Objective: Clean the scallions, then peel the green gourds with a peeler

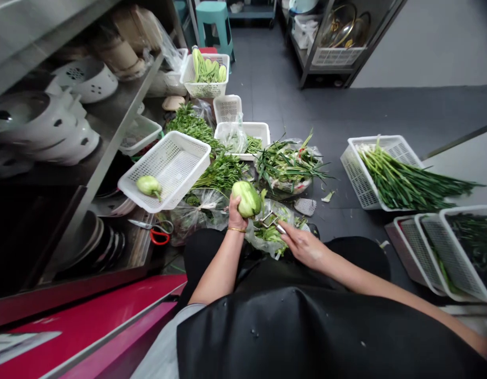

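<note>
My left hand (237, 215) is wrapped round a green eggplant (246, 199), whose skin shows paler, pared strips. In my right hand (301, 242) is a metal vegetable peeler (270, 220), held by its handle a short way right of the eggplant, apart from it. Under both hands lies a clear plastic bag (263, 243) heaped with green peelings. A pale green eggplant (149, 186) with its stem on rests in the white basket (184, 181) to the left.
Red-handled scissors (160, 237) lie by the left shelf (139, 95). Ahead are leafy greens (223, 172) and a bag of scallion trimmings (288, 166). A white basket of garlic chives (405, 173) stands on the right, near stacked baskets (436, 258). Another basket (206, 90) holds long green vegetables.
</note>
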Available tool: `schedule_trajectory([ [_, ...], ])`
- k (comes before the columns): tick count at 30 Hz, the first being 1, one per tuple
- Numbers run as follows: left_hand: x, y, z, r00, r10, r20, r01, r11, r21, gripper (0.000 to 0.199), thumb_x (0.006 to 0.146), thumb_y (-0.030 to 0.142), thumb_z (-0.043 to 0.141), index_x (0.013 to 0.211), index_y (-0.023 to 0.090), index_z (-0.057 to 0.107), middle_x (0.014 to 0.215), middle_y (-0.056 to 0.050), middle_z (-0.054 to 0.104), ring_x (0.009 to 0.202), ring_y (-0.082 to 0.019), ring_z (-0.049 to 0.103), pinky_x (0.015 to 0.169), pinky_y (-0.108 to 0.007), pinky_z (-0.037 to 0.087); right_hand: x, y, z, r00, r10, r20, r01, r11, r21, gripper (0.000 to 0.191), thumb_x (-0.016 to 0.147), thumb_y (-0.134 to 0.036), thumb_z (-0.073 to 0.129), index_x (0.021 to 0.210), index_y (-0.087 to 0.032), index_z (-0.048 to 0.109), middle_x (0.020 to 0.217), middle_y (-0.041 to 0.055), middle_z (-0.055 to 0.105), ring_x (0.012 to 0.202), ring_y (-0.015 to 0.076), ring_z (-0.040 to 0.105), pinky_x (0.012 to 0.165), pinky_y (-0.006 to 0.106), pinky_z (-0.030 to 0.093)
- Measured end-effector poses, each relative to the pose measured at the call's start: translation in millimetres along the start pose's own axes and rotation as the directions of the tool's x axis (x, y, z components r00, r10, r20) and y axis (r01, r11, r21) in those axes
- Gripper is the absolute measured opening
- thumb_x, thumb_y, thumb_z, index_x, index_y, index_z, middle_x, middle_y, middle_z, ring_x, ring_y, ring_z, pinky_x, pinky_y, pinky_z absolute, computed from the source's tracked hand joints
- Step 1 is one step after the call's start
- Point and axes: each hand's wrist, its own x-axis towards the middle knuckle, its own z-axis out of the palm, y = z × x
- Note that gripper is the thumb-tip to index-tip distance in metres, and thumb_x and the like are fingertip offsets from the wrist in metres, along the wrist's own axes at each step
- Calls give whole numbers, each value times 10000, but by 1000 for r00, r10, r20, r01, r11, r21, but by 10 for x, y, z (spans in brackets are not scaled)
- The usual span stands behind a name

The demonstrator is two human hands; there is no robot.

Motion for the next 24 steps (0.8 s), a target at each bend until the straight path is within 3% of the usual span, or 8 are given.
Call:
schedule_trajectory([
  [2, 6, 13, 20, 1000, -10, 15, 10, 999, -40, 538, 691, 446, 622, 1173, 212, 596, 1088, -62, 672, 991, -225, 640, 851, -336, 494, 98, 16, -179, 998, 1, -60, -3, 1000, -26, 449, 956, -301, 341, 1351, -111, 438, 1103, 159, 683, 937, 249, 678, 797, 348, 526],
  [5, -7, 21, 81, 999, -3, 41, 7, 996, -85, 531, 710, 440, 617, 1185, 205, 592, 1125, -71, 663, 1004, -221, 636, 864, -332, 491, 585, -137, -416, 994, 9, -112, -19, 996, -88, 430, 958, -284, 342, 1347, -127, 433, 1140, 151, 669, 956, 247, 670, 819, 341, 507],
  [8, -15, -10, 118, 998, 21, 55, -16, 995, -94, 522, 714, 446, 617, 1175, 202, 595, 1110, -69, 667, 973, -216, 643, 847, -322, 493, 861, -316, -373, 997, 47, -60, -55, 990, -128, 412, 947, -257, 354, 1318, -108, 456, 1044, 152, 696, 886, 256, 683, 769, 334, 507],
  [10, -10, -49, 110, 999, 20, 26, -17, 996, -88, 525, 716, 475, 606, 1167, 206, 595, 1084, -62, 674, 953, -213, 648, 827, -317, 495, 695, -324, -213, 999, 30, -25, -33, 995, -99, 437, 947, -263, 344, 1346, -105, 426, 1001, 147, 705, 859, 254, 687, 746, 337, 516],
  [13, 4, -102, 71, 1000, -2, 2, 2, 997, -77, 529, 719, 482, 604, 1173, 210, 591, 1078, -60, 675, 963, -210, 646, 839, -318, 492, 123, -155, -34, 1000, -19, 9, 19, 999, -33, 466, 948, -291, 329, 1380, -134, 408, 1011, 135, 709, 878, 245, 687, 756, 348, 537],
  [16, 13, -109, 58, 1000, -10, 1, 10, 998, -69, 527, 716, 485, 611, 1170, 218, 594, 1101, -56, 670, 1026, -221, 630, 860, -323, 490, -195, 6, -140, 999, -17, -30, 16, 999, -48, 471, 949, -327, 326, 1376, -160, 432, 1079, 136, 695, 921, 249, 683, 783, 363, 542],
  [20, 12, -83, 107, 1000, 26, -3, -26, 994, -102, 487, 741, 473, 590, 1150, 209, 607, 1097, -54, 671, 1057, -224, 616, 862, -315, 491, 298, -133, -431, 998, 0, -56, -8, 990, -141, 465, 954, -307, 319, 1386, -144, 376, 1163, 153, 655, 979, 252, 661, 805, 346, 512],
  [24, 36, -100, 123, 996, 88, -24, -90, 989, -120, 461, 765, 452, 571, 1159, 215, 604, 1111, -38, 667, 1039, -195, 621, 870, -294, 482, 777, -409, -363, 998, 65, 4, -62, 974, -219, 427, 962, -266, 284, 1344, -97, 376, 1018, 173, 687, 882, 268, 674, 721, 329, 491],
])
